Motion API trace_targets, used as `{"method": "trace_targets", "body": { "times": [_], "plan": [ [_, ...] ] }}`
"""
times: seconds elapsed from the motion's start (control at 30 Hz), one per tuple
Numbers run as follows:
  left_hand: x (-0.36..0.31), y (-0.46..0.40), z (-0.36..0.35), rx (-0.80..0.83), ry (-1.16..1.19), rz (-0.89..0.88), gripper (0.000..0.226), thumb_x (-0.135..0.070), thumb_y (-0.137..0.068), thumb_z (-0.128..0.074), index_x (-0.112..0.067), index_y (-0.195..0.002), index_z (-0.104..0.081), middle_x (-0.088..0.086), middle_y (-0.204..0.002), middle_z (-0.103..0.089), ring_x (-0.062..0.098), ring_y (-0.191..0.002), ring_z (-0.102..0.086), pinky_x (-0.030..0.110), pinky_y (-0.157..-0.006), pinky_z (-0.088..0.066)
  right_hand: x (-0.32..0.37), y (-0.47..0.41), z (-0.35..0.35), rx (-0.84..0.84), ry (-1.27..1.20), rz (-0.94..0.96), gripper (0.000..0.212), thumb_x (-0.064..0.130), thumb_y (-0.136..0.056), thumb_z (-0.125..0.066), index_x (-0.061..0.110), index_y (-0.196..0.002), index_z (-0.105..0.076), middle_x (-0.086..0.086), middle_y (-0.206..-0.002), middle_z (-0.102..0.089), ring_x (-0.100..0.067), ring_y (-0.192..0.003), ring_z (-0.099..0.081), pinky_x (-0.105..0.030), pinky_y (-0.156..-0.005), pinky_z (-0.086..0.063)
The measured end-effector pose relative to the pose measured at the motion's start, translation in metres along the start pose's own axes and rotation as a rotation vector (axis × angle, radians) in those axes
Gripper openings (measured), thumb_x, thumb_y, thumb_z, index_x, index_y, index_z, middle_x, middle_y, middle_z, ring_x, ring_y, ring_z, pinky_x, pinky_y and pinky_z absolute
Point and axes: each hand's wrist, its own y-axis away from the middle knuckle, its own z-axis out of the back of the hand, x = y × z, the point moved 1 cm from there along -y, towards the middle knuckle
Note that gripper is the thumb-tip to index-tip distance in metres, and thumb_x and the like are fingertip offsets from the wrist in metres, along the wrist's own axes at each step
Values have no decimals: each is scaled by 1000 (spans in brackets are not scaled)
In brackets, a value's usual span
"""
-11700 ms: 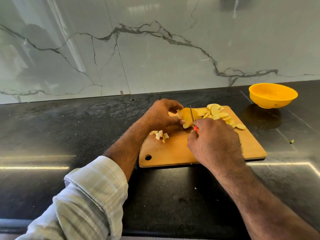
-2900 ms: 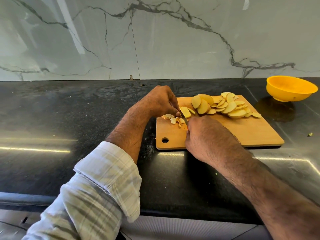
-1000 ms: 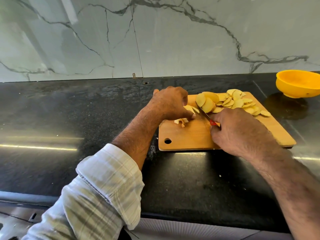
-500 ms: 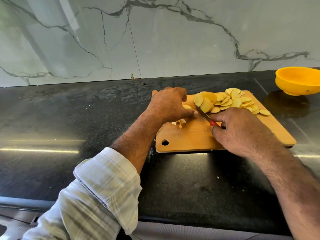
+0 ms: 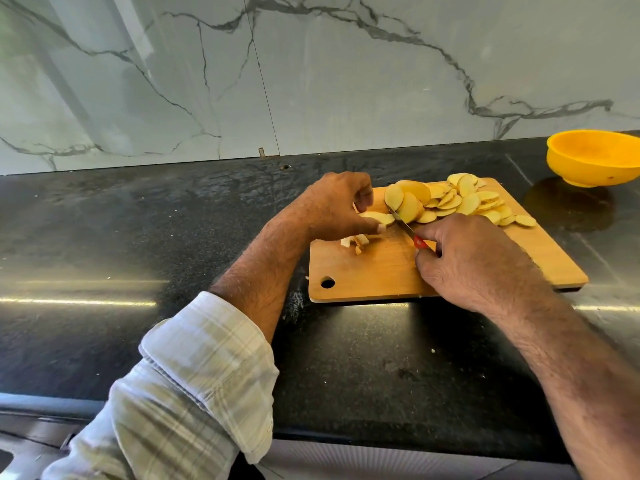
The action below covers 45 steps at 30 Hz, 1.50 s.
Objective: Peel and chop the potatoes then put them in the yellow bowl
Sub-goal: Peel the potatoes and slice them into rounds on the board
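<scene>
A wooden cutting board (image 5: 388, 271) lies on the black counter. Several round potato slices (image 5: 460, 202) are heaped on its far half. My left hand (image 5: 334, 207) holds a potato slice (image 5: 377, 218) flat at the board's far left edge. My right hand (image 5: 474, 265) grips a small knife (image 5: 403, 223) with a red handle, its blade lying against the slice pile beside the held slice. A few small chopped bits (image 5: 355, 241) lie just below my left hand. The yellow bowl (image 5: 594, 157) stands at the far right and looks empty.
A white marble backsplash (image 5: 311, 74) rises behind the counter. The counter's front edge (image 5: 346, 434) runs below my arms. Small scraps (image 5: 433, 350) dot the black surface near the board.
The knife blade has moved up against the slice pile. My left hand stays on the slice at the board's left. The chopped bits below it show more clearly.
</scene>
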Motion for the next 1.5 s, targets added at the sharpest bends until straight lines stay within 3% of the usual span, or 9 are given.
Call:
{"method": "trace_targets", "body": {
  "times": [0.1, 0.2, 0.33, 0.57, 0.7, 1.03, 1.2, 1.33, 1.5],
  "plan": [
    [-1, -4, -4, -32, -36, 13, 50, -53, -82, -86, -25, -118, -62, -7, -109, -68, 11, -98, -65, 38, -91, -59, 1, 0, 0, 2, 12, -2, 38, 40, -100, -59, 33, -137, -65, 8, -97, -66, -13, -88, -61, -22, -66, -48],
    [1, -7, -6, -53, -80, 16, 37, -44, -85, -85, -30, -107, -60, -8, -109, -66, 14, -103, -63, 45, -95, -58, 2, -2, 2, 27, 18, -16, 42, 40, -100, -59, 34, -141, -62, 11, -92, -60, -13, -90, -61, -23, -67, -48],
    [12, -5, 0, -60, -33, 29, 36, -37, -84, -88, -31, -105, -59, -10, -107, -66, 11, -99, -65, 42, -93, -60, 4, -3, 3, 67, 29, -27, 42, 39, -101, -59, 32, -142, -60, 11, -90, -58, -13, -91, -60, -24, -72, -51],
    [11, -3, 2, -17, 43, -42, 38, -28, -85, -89, -24, -116, -67, -8, -115, -70, 7, -102, -67, 23, -87, -55, 4, 1, -9, -23, 35, 59, 19, 36, -97, -59, 25, -100, -74, 5, -71, -64, -12, -70, -61, -26, -57, -48],
    [10, -3, 0, -12, 55, -53, 38, -28, -86, -88, -24, -119, -69, -7, -118, -71, 7, -104, -67, 25, -90, -55, 1, 0, -12, -52, 15, 90, 19, 35, -98, -59, 24, -92, -74, 7, -70, -64, -11, -68, -61, -25, -55, -45],
    [15, -4, 0, -26, 68, -40, 43, -35, -83, -89, -21, -121, -72, -5, -115, -72, 7, -102, -68, 30, -93, -58, -2, -5, -14, -48, -42, 108, 30, 39, -100, -58, 27, -124, -72, 10, -89, -68, -10, -82, -63, -24, -66, -48],
    [18, -6, 0, -2, 49, -37, 45, -39, -85, -87, -22, -125, -72, -5, -117, -71, 7, -103, -66, 29, -91, -57, -3, -6, -17, -62, -66, 90, 32, 38, -100, -59, 28, -126, -72, 12, -82, -64, -9, -78, -61, -23, -61, -44],
    [17, -5, -1, 6, 43, -59, 44, -36, -89, -84, -25, -130, -71, -10, -130, -67, 7, -108, -63, 20, -79, -43, -1, -3, -15, -43, -53, 105, 30, 38, -100, -59, 28, -125, -73, 14, -81, -63, -8, -77, -61, -21, -60, -44],
    [17, -6, -1, -9, 34, -47, 35, -36, -88, -85, -25, -120, -76, -8, -124, -72, 6, -105, -65, 30, -89, -50, 1, -1, -14, -83, -64, 101, 31, 37, -101, -58, 28, -127, -72, 13, -77, -64, -7, -73, -60, -21, -59, -44]
  ]
}}
